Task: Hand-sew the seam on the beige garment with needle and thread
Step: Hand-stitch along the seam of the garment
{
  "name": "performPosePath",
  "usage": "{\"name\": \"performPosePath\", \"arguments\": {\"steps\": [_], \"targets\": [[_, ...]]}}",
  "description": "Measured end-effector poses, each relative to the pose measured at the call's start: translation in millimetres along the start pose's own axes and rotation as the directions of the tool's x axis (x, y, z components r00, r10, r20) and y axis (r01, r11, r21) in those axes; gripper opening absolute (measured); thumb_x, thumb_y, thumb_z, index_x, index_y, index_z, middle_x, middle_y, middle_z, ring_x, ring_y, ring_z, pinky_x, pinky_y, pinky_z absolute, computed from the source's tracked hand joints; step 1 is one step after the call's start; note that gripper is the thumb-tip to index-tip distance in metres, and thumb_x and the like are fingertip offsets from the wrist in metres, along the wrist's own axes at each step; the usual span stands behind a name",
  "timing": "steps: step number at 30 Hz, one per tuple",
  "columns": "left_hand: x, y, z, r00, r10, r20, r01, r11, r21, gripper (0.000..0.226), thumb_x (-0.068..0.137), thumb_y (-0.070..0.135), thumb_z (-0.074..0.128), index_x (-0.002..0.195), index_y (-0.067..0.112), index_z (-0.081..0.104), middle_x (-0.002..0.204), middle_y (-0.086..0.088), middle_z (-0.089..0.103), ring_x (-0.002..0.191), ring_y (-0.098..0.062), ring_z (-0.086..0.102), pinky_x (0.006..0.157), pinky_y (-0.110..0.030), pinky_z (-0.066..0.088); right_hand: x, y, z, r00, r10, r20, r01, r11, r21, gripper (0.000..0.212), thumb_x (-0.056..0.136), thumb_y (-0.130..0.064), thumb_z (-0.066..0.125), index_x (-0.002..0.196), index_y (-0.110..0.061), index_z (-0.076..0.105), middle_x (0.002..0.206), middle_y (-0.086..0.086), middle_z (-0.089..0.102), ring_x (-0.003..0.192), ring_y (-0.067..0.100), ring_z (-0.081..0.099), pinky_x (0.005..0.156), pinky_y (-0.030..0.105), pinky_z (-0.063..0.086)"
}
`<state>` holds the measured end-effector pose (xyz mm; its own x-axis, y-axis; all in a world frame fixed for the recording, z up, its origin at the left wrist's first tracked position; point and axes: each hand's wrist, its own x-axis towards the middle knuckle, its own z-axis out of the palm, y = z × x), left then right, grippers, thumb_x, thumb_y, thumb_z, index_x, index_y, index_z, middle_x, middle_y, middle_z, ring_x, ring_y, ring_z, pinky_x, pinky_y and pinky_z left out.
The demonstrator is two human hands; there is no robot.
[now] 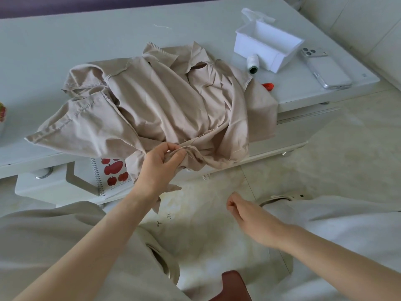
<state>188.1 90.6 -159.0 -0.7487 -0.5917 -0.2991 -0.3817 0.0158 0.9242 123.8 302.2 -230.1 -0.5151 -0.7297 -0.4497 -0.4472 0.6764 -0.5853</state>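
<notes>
Centrally, a crumpled beige garment (162,101) lies spread on a low white table (43,51), its near part spilling over the front edge. The left hand (160,164) grips a bunched fold of the garment's seam at that edge, with thumb and fingers curled round the cloth. The right hand (249,216) hangs lower and apart from the cloth, above the pale tiled floor (347,148); its thumb and fingertips are pressed together as if pinching, but no needle or thread can be made out, so what it has hold of cannot be told. Just beyond the garment's right side a white thread spool (252,64) lies against an open white box (269,47), with a phone (326,69) face down beside them. A small red object (268,86) peeks out from under the garment's edge. On the shelf below the table, a spiral notebook with red apples (112,174) is partly covered by the hanging cloth. The person's knees, in light trousers, frame the bottom of the view.
</notes>
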Motion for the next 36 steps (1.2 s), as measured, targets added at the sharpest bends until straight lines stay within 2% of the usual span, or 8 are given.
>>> {"name": "performPosePath", "arguments": {"steps": [3, 5, 12, 15, 17, 24, 29, 36], "targets": [[-1.6, 1.2, 0.7, 1.0, 0.019, 0.01, -0.019, 1.0, 0.019, 0.009, 0.092, 0.02, 0.059, 0.085, 0.018, 0.063, 0.081, 0.001, 0.064, 0.074, -0.006, 0.058, 0.041, -0.022, 0.05, 4.3, -15.8, -3.3, 0.953, -0.092, -0.288, 0.1, 0.995, 0.013, 0.01, 0.099, -0.017, 0.043, 0.091, -0.018, 0.037, 0.069, -0.007, 0.046, 0.063, 0.019, 0.049, 0.061, 0.036, 0.037], [-2.2, 2.0, 1.4, 0.999, 0.027, 0.027, -0.027, 0.999, 0.03, 0.009, 0.093, 0.019, 0.059, 0.085, 0.018, 0.063, 0.083, 0.0, 0.064, 0.075, -0.006, 0.058, 0.042, -0.023, 0.051, 9.8, -34.4, -8.2, 0.893, -0.159, -0.421, 0.199, 0.978, 0.054, 0.01, 0.097, -0.016, 0.048, 0.092, -0.015, 0.04, 0.065, -0.013, 0.041, 0.058, 0.007, 0.044, 0.058, 0.029, 0.031], [-2.4, 0.0, 2.6, 0.997, 0.041, 0.069, -0.046, 0.996, 0.071, 0.011, 0.093, 0.019, 0.058, 0.084, 0.014, 0.063, 0.074, -0.012, 0.056, 0.068, -0.012, 0.05, 0.042, -0.014, 0.045, 32.3, -83.1, -23.8, 0.787, -0.172, -0.593, 0.332, 0.928, 0.171, 0.014, 0.091, -0.008, 0.059, 0.102, 0.0, 0.055, 0.063, -0.018, 0.033, 0.068, -0.015, 0.048, 0.062, 0.002, 0.034], [-2.7, -1.3, 2.7, 0.995, 0.022, 0.101, -0.027, 0.999, 0.047, 0.012, 0.093, 0.021, 0.059, 0.083, 0.015, 0.063, 0.077, -0.012, 0.061, 0.065, -0.005, 0.056, 0.045, -0.012, 0.045, 41.8, -88.5, -26.8, 0.782, -0.202, -0.59, 0.348, 0.926, 0.144, 0.015, 0.092, -0.011, 0.059, 0.102, 0.0, 0.059, 0.072, -0.018, 0.046, 0.069, -0.008, 0.05, 0.066, 0.004, 0.035], [-2.9, -2.0, 2.1, 0.994, 0.009, 0.108, -0.013, 0.999, 0.035, 0.013, 0.093, 0.02, 0.058, 0.082, 0.015, 0.063, 0.077, -0.012, 0.062, 0.063, -0.001, 0.057, 0.045, -0.014, 0.046, 48.4, -87.4, -24.7, 0.79, -0.224, -0.571, 0.348, 0.93, 0.117, 0.013, 0.092, -0.012, 0.059, 0.097, -0.001, 0.062, 0.079, -0.004, 0.059, 0.069, 0.001, 0.048, 0.066, 0.011, 0.035], [-0.9, -2.6, 0.9, 0.998, 0.027, 0.053, -0.032, 0.995, 0.091, 0.011, 0.093, 0.02, 0.058, 0.084, 0.016, 0.063, 0.078, -0.011, 0.06, 0.066, -0.008, 0.052, 0.042, -0.009, 0.042, 52.5, -73.1, -20.3, 0.713, -0.264, -0.649, 0.341, 0.94, -0.008, 0.021, 0.087, -0.012, 0.056, 0.068, -0.004, 0.057, 0.064, -0.007, 0.042, 0.063, 0.006, 0.035, 0.058, 0.016, 0.025], [-0.2, -1.5, 0.4, 0.999, 0.044, 0.015, -0.045, 0.995, 0.086, 0.01, 0.093, 0.019, 0.058, 0.086, 0.014, 0.064, 0.077, -0.012, 0.059, 0.057, -0.001, 0.051, 0.04, -0.009, 0.041, 40.3, -58.5, -17.1, 0.789, -0.259, -0.557, 0.313, 0.95, 0.003, 0.023, 0.09, -0.02, 0.047, 0.076, -0.007, 0.059, 0.072, 0.0, 0.058, 0.067, 0.013, 0.048, 0.062, 0.021, 0.032], [-1.0, -0.9, 1.8, 0.999, 0.037, -0.004, -0.037, 0.997, 0.067, 0.01, 0.093, 0.018, 0.058, 0.089, 0.01, 0.063, 0.074, -0.011, 0.056, 0.057, -0.005, 0.05, 0.038, -0.013, 0.042, 12.5, -44.2, 0.9, 0.887, -0.326, -0.328, 0.332, 0.942, -0.039, 0.033, 0.098, -0.034, 0.036, 0.087, -0.01, 0.056, 0.084, 0.002, 0.06, 0.075, 0.018, 0.056, 0.068, 0.027, 0.041]]}}
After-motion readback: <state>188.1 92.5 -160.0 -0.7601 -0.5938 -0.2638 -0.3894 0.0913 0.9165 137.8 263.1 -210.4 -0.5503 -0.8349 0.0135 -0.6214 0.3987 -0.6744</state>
